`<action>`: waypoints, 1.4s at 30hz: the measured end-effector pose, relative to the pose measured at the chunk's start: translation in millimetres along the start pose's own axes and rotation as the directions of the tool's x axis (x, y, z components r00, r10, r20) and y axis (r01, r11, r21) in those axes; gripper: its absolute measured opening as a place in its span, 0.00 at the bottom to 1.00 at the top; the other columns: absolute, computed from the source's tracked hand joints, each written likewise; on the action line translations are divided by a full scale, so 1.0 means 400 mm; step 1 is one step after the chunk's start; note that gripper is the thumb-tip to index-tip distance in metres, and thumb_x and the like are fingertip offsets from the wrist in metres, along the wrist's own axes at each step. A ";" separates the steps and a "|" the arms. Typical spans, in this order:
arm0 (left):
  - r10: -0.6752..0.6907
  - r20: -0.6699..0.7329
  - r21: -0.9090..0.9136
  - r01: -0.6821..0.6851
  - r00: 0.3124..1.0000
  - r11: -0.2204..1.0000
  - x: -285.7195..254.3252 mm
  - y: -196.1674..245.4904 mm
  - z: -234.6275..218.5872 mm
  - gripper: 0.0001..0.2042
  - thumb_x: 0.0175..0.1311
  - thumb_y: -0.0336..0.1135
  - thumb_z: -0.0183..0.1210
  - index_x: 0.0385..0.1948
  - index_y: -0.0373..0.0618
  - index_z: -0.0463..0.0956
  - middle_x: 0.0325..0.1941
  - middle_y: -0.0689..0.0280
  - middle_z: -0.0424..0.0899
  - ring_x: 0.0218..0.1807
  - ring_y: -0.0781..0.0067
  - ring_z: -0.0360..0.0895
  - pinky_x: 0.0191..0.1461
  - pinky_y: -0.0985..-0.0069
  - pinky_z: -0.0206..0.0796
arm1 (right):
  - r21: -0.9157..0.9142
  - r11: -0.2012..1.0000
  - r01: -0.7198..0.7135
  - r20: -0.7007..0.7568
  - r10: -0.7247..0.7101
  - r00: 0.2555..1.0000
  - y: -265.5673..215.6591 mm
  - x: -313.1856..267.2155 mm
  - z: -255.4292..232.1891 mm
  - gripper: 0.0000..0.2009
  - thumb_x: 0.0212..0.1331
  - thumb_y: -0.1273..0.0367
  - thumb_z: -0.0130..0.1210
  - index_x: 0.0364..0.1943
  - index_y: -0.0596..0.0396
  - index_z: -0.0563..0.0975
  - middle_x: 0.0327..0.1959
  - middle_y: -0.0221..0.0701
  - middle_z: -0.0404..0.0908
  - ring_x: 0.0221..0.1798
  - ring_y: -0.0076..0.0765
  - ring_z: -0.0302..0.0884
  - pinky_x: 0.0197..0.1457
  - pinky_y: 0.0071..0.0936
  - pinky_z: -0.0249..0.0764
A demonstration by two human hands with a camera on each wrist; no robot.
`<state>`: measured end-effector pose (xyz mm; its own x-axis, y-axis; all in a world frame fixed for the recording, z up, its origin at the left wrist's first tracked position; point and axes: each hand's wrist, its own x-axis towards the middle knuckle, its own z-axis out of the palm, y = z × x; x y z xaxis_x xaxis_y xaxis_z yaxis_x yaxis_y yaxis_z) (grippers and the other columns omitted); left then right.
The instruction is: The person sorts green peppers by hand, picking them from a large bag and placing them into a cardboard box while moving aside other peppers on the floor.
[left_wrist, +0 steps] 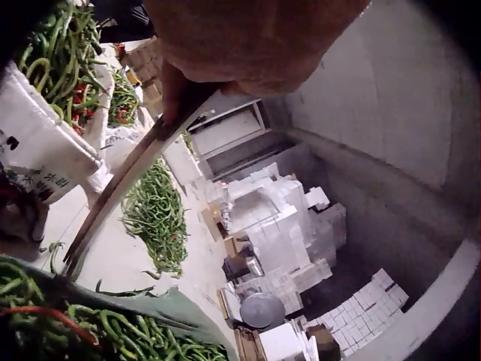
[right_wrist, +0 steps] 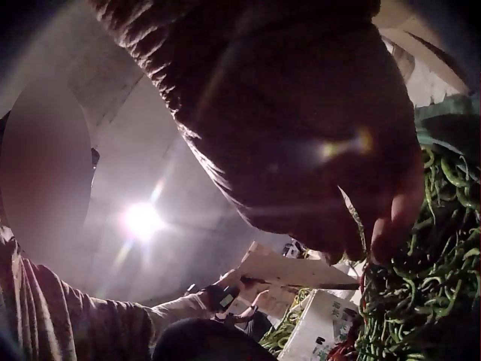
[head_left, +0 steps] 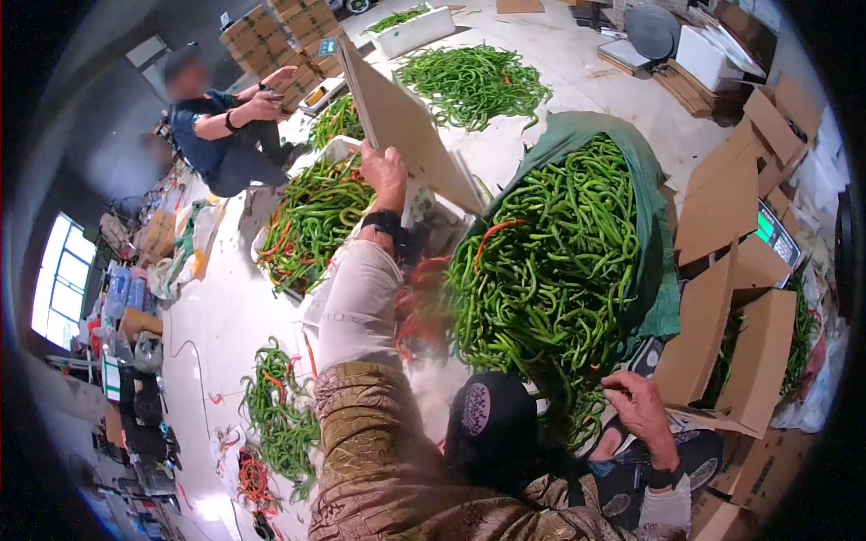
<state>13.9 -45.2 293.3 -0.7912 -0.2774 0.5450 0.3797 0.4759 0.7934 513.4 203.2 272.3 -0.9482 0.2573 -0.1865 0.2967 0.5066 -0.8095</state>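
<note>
My left hand [head_left: 386, 176] grips the edge of a flat cardboard sheet [head_left: 406, 126], which stands tilted between two heaps of chillies. In the left wrist view the sheet [left_wrist: 124, 180] runs down from the fingers, seen nearly edge-on. A big green sack [head_left: 663, 270] lies open in front of me, full of green chillies [head_left: 550, 252] with a red one among them. Near its lower right side is my right hand [head_left: 642, 410], fingers loosely bent beside the chillies. From the right wrist, the hand [right_wrist: 316, 150] is dark against the light, with chillies [right_wrist: 421, 301] past the fingertips.
A white foam box [left_wrist: 52, 143] of mixed chillies stands left of the sheet. Loose chillies [head_left: 474, 86] lie on the floor behind, others [head_left: 280, 415] at left. Open cartons [head_left: 767, 361] and a scale [head_left: 776, 230] are at right. Another person [head_left: 212, 126] crouches at far left.
</note>
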 end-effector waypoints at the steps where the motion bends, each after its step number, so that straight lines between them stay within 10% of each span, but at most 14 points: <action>1: -0.034 0.012 -0.048 0.035 0.999 0.998 -0.020 -0.020 0.011 0.17 0.50 0.28 0.55 0.45 0.41 0.72 0.33 0.52 0.82 0.35 0.54 0.82 0.41 0.62 0.71 | -0.027 1.000 -0.013 0.030 0.014 0.999 -0.004 0.004 -0.004 0.10 0.54 0.70 0.57 0.39 0.58 0.80 0.32 0.43 0.80 0.34 0.43 0.79 0.37 0.33 0.74; 14: -0.203 0.099 0.293 0.167 0.974 0.942 0.134 -0.163 0.116 0.13 0.51 0.31 0.56 0.37 0.36 0.68 0.33 0.44 0.80 0.37 0.40 0.79 0.43 0.54 0.70 | 0.016 0.999 -0.029 0.086 0.027 0.996 0.046 0.040 -0.003 0.11 0.54 0.69 0.58 0.39 0.58 0.79 0.31 0.42 0.79 0.33 0.45 0.79 0.37 0.34 0.74; 16: 0.088 0.083 0.477 -0.117 0.993 0.871 0.103 -0.174 0.113 0.14 0.52 0.32 0.56 0.39 0.37 0.68 0.33 0.44 0.80 0.37 0.40 0.79 0.43 0.54 0.70 | -0.004 1.000 -0.011 0.087 0.012 0.996 0.046 0.049 0.004 0.11 0.53 0.69 0.59 0.40 0.58 0.79 0.31 0.42 0.79 0.33 0.44 0.79 0.36 0.34 0.74; 28: 0.034 0.200 0.292 -0.093 0.979 0.952 -0.011 -0.266 0.121 0.21 0.53 0.31 0.57 0.49 0.39 0.62 0.34 0.43 0.79 0.38 0.36 0.77 0.45 0.54 0.68 | 0.024 0.998 -0.061 0.160 0.056 0.986 0.032 0.052 0.019 0.11 0.54 0.69 0.59 0.39 0.59 0.79 0.31 0.41 0.80 0.34 0.45 0.79 0.38 0.33 0.73; 31: -0.075 0.190 0.391 -0.005 0.979 0.920 -0.017 -0.241 0.113 0.26 0.53 0.31 0.59 0.55 0.38 0.60 0.45 0.42 0.77 0.50 0.38 0.74 0.51 0.54 0.66 | 0.007 0.999 -0.033 0.158 0.031 0.987 0.023 0.053 0.019 0.10 0.55 0.69 0.58 0.39 0.59 0.79 0.31 0.42 0.79 0.35 0.45 0.79 0.38 0.34 0.73; 36: 0.152 0.110 0.705 -0.185 0.982 0.684 -0.046 -0.172 0.092 0.32 0.55 0.33 0.60 0.64 0.44 0.58 0.63 0.51 0.63 0.66 0.45 0.54 0.60 0.45 0.53 | 0.063 0.997 -0.047 0.154 0.037 0.987 0.018 0.046 0.022 0.11 0.55 0.69 0.58 0.40 0.59 0.78 0.31 0.41 0.79 0.34 0.45 0.79 0.38 0.34 0.73; 38: 0.228 0.140 0.677 -0.261 0.964 0.688 -0.060 -0.114 0.093 0.31 0.54 0.31 0.60 0.62 0.47 0.60 0.64 0.52 0.63 0.66 0.45 0.55 0.59 0.43 0.54 | 0.055 0.998 -0.037 0.157 0.028 0.987 0.008 0.044 0.018 0.11 0.55 0.69 0.58 0.40 0.59 0.78 0.31 0.41 0.79 0.33 0.45 0.79 0.37 0.34 0.73; 40: 0.433 0.416 0.571 -0.600 0.800 0.560 -0.066 -0.083 0.123 0.30 0.54 0.30 0.60 0.62 0.48 0.61 0.58 0.50 0.70 0.63 0.45 0.62 0.58 0.46 0.58 | 0.047 0.999 -0.027 0.167 0.019 0.986 0.005 0.043 0.023 0.11 0.55 0.69 0.58 0.40 0.59 0.78 0.31 0.41 0.79 0.33 0.45 0.78 0.37 0.33 0.73; 42: 0.304 0.720 0.286 -0.666 0.624 0.689 -0.046 -0.055 0.168 0.24 0.59 0.32 0.54 0.60 0.46 0.61 0.50 0.48 0.77 0.58 0.45 0.71 0.55 0.51 0.64 | 0.034 0.999 0.014 0.177 -0.020 0.984 0.012 0.042 0.033 0.11 0.55 0.69 0.59 0.41 0.59 0.78 0.30 0.42 0.79 0.31 0.41 0.79 0.35 0.33 0.74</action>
<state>-12.2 5.7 247.6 -0.7231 0.5727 0.3862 0.6517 0.7510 0.1064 497.4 199.3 257.9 -0.9590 0.0972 -0.2662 0.2794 0.4818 -0.8305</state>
